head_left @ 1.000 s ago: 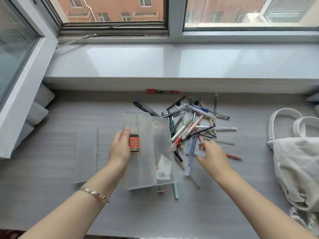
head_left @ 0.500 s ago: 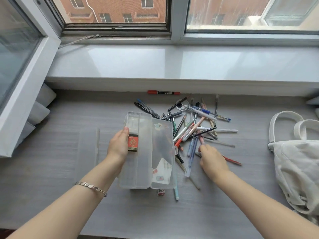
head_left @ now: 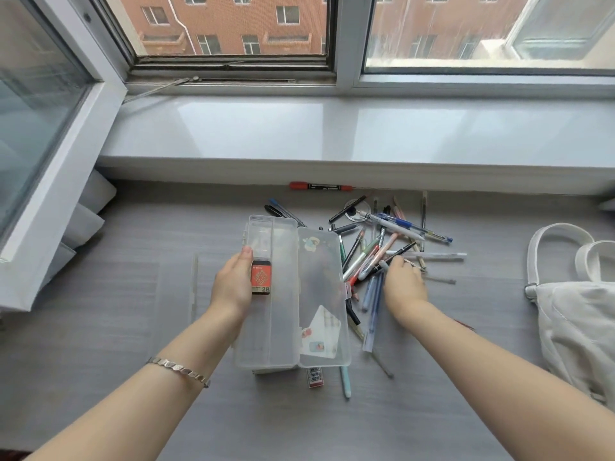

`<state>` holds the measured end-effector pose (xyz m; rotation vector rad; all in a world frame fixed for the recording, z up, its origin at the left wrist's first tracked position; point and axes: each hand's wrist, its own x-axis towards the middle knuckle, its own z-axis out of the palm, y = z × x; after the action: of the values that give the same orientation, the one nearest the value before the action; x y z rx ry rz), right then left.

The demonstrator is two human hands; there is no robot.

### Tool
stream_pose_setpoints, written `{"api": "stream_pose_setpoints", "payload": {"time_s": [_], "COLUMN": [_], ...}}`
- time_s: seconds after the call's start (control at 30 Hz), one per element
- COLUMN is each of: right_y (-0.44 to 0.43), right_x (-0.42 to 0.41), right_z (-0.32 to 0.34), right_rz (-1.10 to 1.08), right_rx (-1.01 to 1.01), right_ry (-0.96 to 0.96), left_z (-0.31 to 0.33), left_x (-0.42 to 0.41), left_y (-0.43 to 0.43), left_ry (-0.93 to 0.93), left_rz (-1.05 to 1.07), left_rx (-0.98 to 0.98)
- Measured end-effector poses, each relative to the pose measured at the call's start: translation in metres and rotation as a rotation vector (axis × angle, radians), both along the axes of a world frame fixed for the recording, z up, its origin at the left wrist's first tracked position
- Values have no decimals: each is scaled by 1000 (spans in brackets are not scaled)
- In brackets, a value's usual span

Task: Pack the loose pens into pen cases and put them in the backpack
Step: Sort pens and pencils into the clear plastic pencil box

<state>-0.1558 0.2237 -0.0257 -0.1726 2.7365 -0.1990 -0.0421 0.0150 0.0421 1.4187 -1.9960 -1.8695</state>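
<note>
Pens (head_left: 376, 257) lie in a loose fan just right of the open clear pen case (head_left: 283, 311), most with their long axes running away from the person toward the window, a few crossing. The right hand (head_left: 404, 284) is at the near edge of that pile, fingers bent down among the barrels; I cannot tell whether it has pinched one. The left hand (head_left: 233, 284) grips the case's left wall, thumb over the rim beside an orange 2B box (head_left: 261, 277). The right hand is nearer, and a pen need only travel left. On the grey bench (head_left: 100, 344) the white backpack (head_left: 579, 321) sits well apart, rightward. A red marker (head_left: 319, 187) lies below the white windowsill (head_left: 332, 134).
</note>
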Motion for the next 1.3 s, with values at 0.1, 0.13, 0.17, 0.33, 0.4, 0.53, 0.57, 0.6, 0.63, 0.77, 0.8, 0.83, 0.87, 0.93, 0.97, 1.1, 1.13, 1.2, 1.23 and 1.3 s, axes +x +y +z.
{"api": "stream_pose_setpoints", "payload": {"time_s": [0.1,0.13,0.17,0.33,0.4,0.53,0.57,0.6,0.63,0.77,0.8,0.83,0.87,0.93,0.97,1.1,1.13,1.2,1.23,1.3], "right_y": [5,8,12,24,22,14,13,13,12,2,-2,-6,-9,-12,-13,-12,-8,5,14,34], "right_x": [0,-2,-5,-41,-60,-102,-111,-119,-125,-142,-146,-148,-150,-155,-157,-156,-152,-138,-129,-106], "right_z": [2,4,7,37,41,41,40,37,36,24,21,19,17,11,10,18,23,35,40,43], "right_rz": [-4,1,-6,-74,-120,-317,-308,-280,-257,-221,-208,-194,-175,-137,-118,-153,-174,-172,-117,37], "right_rx": [55,67,37,-330,-468,-574,-523,-456,-393,-199,-136,-77,-30,15,26,-105,-192,-362,-397,-426], "right_ry": [-133,-183,-228,-161,-225,-313,-255,-178,-109,-75,-72,-67,-63,-75,-85,-28,21,81,65,-67], "left_z": [2,3,4,8,8,5,4,3,2,2,1,1,1,1,1,-1,-2,-4,-4,-5], "left_x": [1,1,-1,-15,-23,-41,-46,-50,-55,-72,-76,-79,-81,-85,-86,-84,-82,-77,-74,-69], "left_y": [-2,-2,-1,8,12,19,21,22,24,31,31,32,32,33,34,34,33,34,35,37], "left_ry": [5,13,21,32,33,49,48,49,55,79,82,85,82,62,59,35,33,28,27,23], "left_rz": [12,15,16,-3,-11,-9,-9,-12,-17,-37,-37,-37,-38,-43,-44,-45,-42,-46,-44,-42], "left_rx": [-1,3,9,20,29,53,63,68,73,73,74,69,70,81,83,84,78,72,73,71]}}
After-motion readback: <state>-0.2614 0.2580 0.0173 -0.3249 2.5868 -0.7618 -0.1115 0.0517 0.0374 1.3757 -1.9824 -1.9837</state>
